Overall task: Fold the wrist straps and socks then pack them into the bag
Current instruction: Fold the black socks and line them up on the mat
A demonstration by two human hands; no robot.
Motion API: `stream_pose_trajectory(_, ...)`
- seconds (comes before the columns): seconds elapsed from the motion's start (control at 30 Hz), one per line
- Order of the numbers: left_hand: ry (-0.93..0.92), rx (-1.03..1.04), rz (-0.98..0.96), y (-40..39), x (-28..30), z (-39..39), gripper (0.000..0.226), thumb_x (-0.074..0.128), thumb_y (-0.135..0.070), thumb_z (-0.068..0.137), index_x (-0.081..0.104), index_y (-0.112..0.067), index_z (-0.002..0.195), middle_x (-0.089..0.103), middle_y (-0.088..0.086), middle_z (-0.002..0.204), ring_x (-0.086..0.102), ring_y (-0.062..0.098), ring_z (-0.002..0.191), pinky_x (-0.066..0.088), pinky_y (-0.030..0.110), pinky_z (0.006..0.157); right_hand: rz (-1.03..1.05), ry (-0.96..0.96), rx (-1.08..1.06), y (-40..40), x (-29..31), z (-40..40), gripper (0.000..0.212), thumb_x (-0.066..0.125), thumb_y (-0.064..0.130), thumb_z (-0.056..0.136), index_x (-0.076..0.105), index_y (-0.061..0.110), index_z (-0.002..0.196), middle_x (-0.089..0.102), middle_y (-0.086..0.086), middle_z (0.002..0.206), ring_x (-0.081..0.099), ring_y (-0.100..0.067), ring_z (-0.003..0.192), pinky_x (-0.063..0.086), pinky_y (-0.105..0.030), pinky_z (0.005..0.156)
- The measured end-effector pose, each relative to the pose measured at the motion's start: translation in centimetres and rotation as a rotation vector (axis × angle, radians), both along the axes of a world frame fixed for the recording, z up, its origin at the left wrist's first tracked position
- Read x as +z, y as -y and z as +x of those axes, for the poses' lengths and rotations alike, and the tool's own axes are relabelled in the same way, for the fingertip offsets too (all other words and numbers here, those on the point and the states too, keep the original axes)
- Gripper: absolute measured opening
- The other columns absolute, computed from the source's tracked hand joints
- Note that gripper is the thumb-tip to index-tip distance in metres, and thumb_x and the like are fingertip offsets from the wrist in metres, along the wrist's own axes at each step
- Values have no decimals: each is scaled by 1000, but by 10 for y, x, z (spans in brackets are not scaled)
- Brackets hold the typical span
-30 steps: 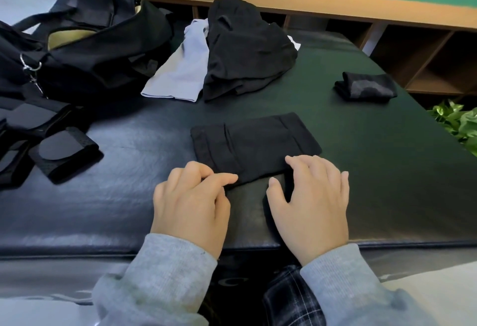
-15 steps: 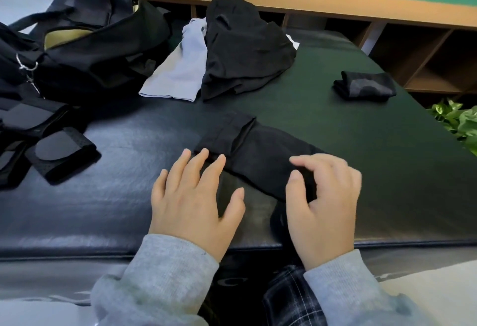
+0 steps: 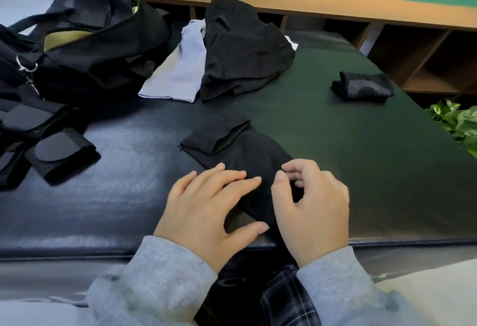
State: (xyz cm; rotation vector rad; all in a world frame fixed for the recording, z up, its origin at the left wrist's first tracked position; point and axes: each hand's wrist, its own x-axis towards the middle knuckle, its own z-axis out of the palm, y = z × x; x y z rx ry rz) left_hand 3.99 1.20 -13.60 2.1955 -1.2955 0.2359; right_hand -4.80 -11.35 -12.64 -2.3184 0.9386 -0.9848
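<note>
A black sock (image 3: 240,150) lies diagonally on the dark padded table (image 3: 129,183), its cuff end pointing up-left. My left hand (image 3: 206,209) rests flat on the sock's near end, fingers spread. Beside it, my right hand (image 3: 312,204) pinches the sock's near end between thumb and fingers. A folded dark sock (image 3: 364,88) sits at the far right. Black wrist straps (image 3: 62,155) lie at the left edge. The open black bag (image 3: 98,42) stands at the back left. A light grey sock (image 3: 178,72) and a heap of black socks (image 3: 242,52) lie beside the bag.
A wooden shelf unit (image 3: 413,49) runs along the back and right, under a green wall. A leafy plant (image 3: 459,122) shows past the table's right edge. The table's front edge is just under my wrists.
The black sock has turned from lying crosswise to lying diagonally, its near end drawn toward me. My left hand went from curled to flat on it; my right hand now pinches it.
</note>
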Motion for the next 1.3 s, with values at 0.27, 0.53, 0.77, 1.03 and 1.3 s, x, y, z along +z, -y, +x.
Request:
stream_pose_trajectory(0.27, -21, 4, -54, 0, -4, 2, 33, 46, -60, 75, 64, -43, 97, 59, -20, 117, 35, 12, 129, 20, 35, 106, 51, 213, 163, 0, -1, -6, 21, 41, 34, 78, 59, 27, 82, 61, 16, 71, 52, 2, 81, 44, -35, 77)
stream_pose_trajectory(0.53, -325, 109, -238, -3, 3, 3, 23, 36, -50, 88, 48, -45, 106, 56, -35, 98, 47, -10, 105, 36, 15, 87, 126, 181, 201, 4, -2, -8, 40, 39, 12, 66, 50, 43, 88, 50, 38, 98, 48, 3, 88, 43, -36, 79)
stream_pose_trajectory(0.77, -484, 240, -378, -4, 10, -1, 19, 31, -46, 86, 49, -46, 90, 59, -26, 88, 57, -3, 82, 38, 8, 62, 31, -2, 252, 6, -2, -5, 43, 41, 32, 73, 58, 32, 113, 53, 32, 103, 46, 9, 99, 29, -18, 96)
stream_pose_trajectory(1.03, -585, 168, -294, -4, 13, -1, 44, 37, -71, 66, 28, -66, 109, 46, -47, 106, 46, -16, 105, 35, 7, 81, 4, -81, 207, 7, -1, -4, 28, 35, 53, 82, 52, 31, 78, 47, 24, 69, 41, -4, 79, 33, -29, 70)
stream_pose_trajectory(1.3, -456, 298, -261, -2, 8, -1, 66, 42, -53, 75, 28, -32, 135, 58, -9, 90, 56, 8, 85, 37, 13, 68, 100, -54, 164, 4, 0, -4, 22, 44, 46, 86, 55, 28, 82, 52, 14, 69, 50, -11, 76, 45, -37, 72)
